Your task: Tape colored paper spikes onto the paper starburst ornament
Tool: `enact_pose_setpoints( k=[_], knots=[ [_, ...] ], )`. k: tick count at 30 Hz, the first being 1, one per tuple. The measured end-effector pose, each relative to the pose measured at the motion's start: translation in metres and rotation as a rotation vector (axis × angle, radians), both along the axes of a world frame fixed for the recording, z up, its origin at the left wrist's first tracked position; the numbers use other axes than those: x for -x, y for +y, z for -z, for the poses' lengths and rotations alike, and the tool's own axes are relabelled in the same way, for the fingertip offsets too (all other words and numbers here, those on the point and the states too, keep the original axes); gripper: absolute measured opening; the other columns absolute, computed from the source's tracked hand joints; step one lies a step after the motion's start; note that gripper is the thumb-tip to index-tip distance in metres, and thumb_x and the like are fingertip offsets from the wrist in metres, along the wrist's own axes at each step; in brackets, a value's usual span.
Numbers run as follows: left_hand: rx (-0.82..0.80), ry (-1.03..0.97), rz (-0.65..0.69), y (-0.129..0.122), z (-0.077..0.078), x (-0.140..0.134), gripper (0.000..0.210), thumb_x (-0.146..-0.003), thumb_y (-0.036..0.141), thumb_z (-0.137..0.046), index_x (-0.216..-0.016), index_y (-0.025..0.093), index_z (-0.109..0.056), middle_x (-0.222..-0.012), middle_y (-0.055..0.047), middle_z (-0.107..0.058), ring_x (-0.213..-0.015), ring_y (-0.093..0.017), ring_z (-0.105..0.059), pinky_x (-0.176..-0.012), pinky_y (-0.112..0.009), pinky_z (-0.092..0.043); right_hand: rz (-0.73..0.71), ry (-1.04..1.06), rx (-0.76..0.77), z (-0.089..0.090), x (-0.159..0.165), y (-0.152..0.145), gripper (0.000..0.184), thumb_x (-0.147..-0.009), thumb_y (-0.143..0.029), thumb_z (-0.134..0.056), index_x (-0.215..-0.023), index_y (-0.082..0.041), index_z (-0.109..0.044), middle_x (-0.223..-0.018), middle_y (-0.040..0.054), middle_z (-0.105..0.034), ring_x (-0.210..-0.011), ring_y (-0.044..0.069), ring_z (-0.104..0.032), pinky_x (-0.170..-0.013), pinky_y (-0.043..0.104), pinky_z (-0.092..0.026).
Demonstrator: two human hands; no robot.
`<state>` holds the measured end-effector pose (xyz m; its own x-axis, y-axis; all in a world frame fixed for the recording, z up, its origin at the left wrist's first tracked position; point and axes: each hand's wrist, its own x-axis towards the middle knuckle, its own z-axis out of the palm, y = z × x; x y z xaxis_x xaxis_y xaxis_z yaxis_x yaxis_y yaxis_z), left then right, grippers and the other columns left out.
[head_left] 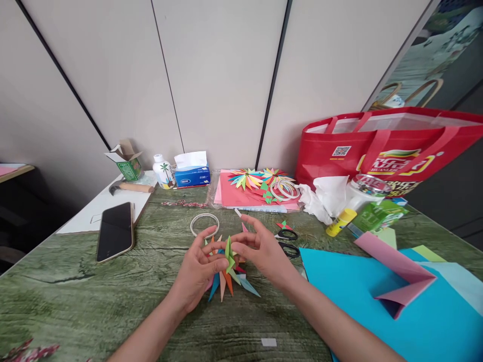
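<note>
The paper star (226, 276) at lower centre needs steadying: keep your left hand (196, 271) clamped on its spikes while your right hand (260, 249), fingers pinched together, seats the green piece (229, 254).

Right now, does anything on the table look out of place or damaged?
Nothing looks damaged or spilled. The small green carton at the back left stands with its flaps torn open, and crumpled tissue lies loose beside the red bag.
</note>
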<state>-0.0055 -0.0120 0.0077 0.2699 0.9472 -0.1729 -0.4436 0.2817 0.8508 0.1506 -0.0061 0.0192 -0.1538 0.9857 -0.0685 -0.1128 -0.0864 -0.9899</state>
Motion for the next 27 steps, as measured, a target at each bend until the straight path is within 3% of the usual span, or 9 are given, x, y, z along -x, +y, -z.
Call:
enact_pose_setpoints(
  k=[4, 8, 12, 17, 27],
  knots=[
    [-0.005, 0.041, -0.074, 0.003, -0.003, 0.001, 0.072, -0.057, 0.01, -0.077, -0.118, 0.021, -0.039, -0.084, -0.001, -0.066, -0.072, -0.016, -0.065, -0.075, -0.031, -0.049, 0.129, -0.161, -0.165, -0.003, -0.011, 0.006, 0.026, -0.077, -0.039, -0.055, -0.09, -0.018, -0.051, -0.08, 0.0029, -0.059, -0.071, 0.014, -0.056, -0.061, 0.027, -0.048],
    [-0.01, 0.071, -0.104, 0.005, -0.005, 0.002, 0.075, -0.054, 0.012, -0.078, -0.118, 0.021, -0.038, -0.082, 0.0, -0.067, -0.074, -0.019, -0.067, -0.075, -0.033, -0.049, 0.008, -0.415, -0.299, -0.017, -0.023, 0.006, 0.022, -0.082, -0.034, -0.048, -0.068, -0.017, -0.052, -0.067, -0.0002, -0.054, -0.065, 0.013, -0.052, -0.062, 0.025, -0.042],
    [-0.055, 0.129, -0.11, 0.005, -0.002, 0.002, 0.074, -0.056, 0.012, -0.077, -0.119, 0.021, -0.04, -0.08, 0.0, -0.069, -0.074, -0.016, -0.065, -0.075, -0.028, -0.048, -0.139, -0.603, -0.368, -0.027, -0.026, 0.0, 0.017, -0.082, -0.027, -0.048, -0.069, -0.017, -0.053, -0.07, 0.0002, -0.055, -0.066, 0.012, -0.049, -0.059, 0.023, -0.037],
    [-0.048, 0.194, -0.08, 0.003, 0.0, 0.001, 0.081, -0.057, 0.016, -0.077, -0.126, 0.021, -0.036, -0.079, -0.001, -0.072, -0.078, -0.017, -0.064, -0.075, -0.027, -0.046, -0.258, -0.707, -0.291, -0.022, -0.023, -0.001, 0.013, -0.082, -0.026, -0.05, -0.074, -0.017, -0.056, -0.073, 0.0008, -0.059, -0.065, 0.012, -0.05, -0.056, 0.021, -0.035],
    [-0.056, 0.203, -0.063, 0.002, -0.001, -0.001, 0.084, -0.058, 0.015, -0.076, -0.129, 0.022, -0.032, -0.08, -0.001, -0.071, -0.077, -0.015, -0.063, -0.073, -0.026, -0.045, -0.244, -0.764, -0.297, -0.015, -0.02, 0.001, 0.013, -0.08, -0.022, -0.051, -0.07, -0.016, -0.055, -0.07, 0.0003, -0.06, -0.062, 0.011, -0.051, -0.055, 0.021, -0.033]
  ],
)
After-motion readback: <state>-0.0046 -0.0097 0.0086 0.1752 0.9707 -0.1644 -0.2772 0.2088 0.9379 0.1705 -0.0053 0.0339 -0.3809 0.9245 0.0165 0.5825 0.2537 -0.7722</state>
